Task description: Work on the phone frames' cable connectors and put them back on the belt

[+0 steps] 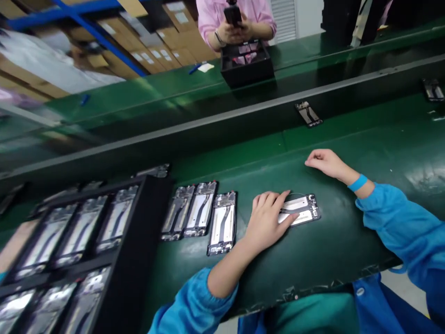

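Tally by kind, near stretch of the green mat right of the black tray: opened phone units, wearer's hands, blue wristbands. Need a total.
Opened phone units: 4
Hands (left hand, right hand): 2
Blue wristband: 1
Total: 7

Across from me, on the far side, a person in pink (257, 18) holds a dark device (232, 15).
In front of this person stands a black box (248, 74), with some pink pieces (246, 58) inside, on the far green ledge (156, 90). To the left of it lie a pale paper (206, 67) and a blue pen (194, 68); more to the left, I see a small blue object (84, 99). Behind, at far left, brown cartons (184, 30) fill the blue-framed rack (104, 40). A grey rail (208, 118) runs nearer than the ledge.
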